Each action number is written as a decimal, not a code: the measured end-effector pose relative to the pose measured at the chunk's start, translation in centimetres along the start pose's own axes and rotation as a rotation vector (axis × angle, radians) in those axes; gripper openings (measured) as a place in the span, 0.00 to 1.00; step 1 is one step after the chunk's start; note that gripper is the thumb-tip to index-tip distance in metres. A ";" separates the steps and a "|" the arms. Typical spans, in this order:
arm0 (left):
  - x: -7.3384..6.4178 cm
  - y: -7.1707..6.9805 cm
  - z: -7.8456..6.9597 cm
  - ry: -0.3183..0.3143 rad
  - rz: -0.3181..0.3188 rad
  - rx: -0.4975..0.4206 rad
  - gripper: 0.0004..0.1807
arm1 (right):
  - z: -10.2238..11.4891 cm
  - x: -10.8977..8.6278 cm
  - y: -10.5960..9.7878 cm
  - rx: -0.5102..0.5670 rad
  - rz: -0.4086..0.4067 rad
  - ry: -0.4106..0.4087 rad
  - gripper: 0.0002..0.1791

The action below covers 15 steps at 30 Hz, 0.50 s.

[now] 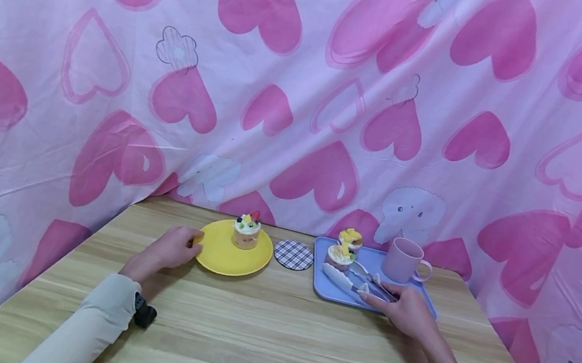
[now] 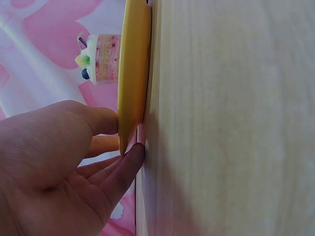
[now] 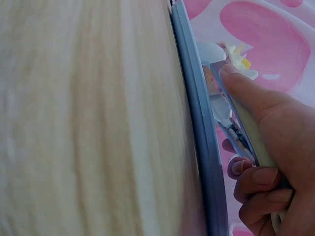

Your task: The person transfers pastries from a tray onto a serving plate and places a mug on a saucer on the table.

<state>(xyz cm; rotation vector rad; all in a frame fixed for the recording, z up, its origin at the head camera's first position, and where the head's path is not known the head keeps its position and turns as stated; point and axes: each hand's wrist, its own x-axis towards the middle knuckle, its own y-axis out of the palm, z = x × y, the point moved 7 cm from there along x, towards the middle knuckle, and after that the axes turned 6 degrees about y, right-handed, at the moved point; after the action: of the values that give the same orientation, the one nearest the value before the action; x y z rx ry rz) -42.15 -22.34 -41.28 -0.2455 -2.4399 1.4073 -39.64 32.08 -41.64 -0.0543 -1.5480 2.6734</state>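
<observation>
Worktop (image 1: 250,334): carries everything. Blue tray (image 1: 325,289) on the right: a knock from tongs or wrist could slide it, jolting its load.

Yellow plate (image 1: 221,262) on the left: one dessert cup (image 1: 245,235) stands upright towards its far side. Left hand (image 1: 170,248) pinches the near-left rim, thumb above, fingertip below. Judged risk: lifting that edge would tilt the plate and could send the cup sliding or toppling.

Right hand (image 1: 411,311): grip curled round the tongs (image 1: 340,278), thumb along one arm; the tong tips are apart. The tips are beside the nearer dessert cup (image 1: 340,258) on the tray (contact cannot be told). Likely fault: closing too hard or off-centre could dent the cup, smear its topping or tip it.

Pink mug (image 1: 402,260), upright on the tray just behind the right hand: a sideways or backward swing of the knuckles could knock it.

Check coaster (image 1: 293,255), between plate and tray: probably harmless unless the plate is shoved onto it.

Farther dessert cup (image 1: 352,239), behind the nearer one: pushing forward could drive one into the other.
</observation>
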 end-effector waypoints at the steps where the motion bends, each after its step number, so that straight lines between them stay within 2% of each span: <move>1: 0.0 0.0 0.0 -0.001 0.002 -0.001 0.27 | 0.0 0.0 0.0 -0.006 -0.002 0.000 0.57; 15: 0.0 -0.1 -0.2 0.022 -0.011 0.002 0.26 | 0.7 0.2 -0.2 -0.006 -0.042 -0.019 0.57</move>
<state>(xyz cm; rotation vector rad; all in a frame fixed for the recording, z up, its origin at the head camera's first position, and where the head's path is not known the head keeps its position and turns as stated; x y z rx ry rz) -42.04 -22.23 -41.13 -0.2461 -2.4186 1.3947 -39.91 31.61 -41.08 0.0036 -1.5455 2.6449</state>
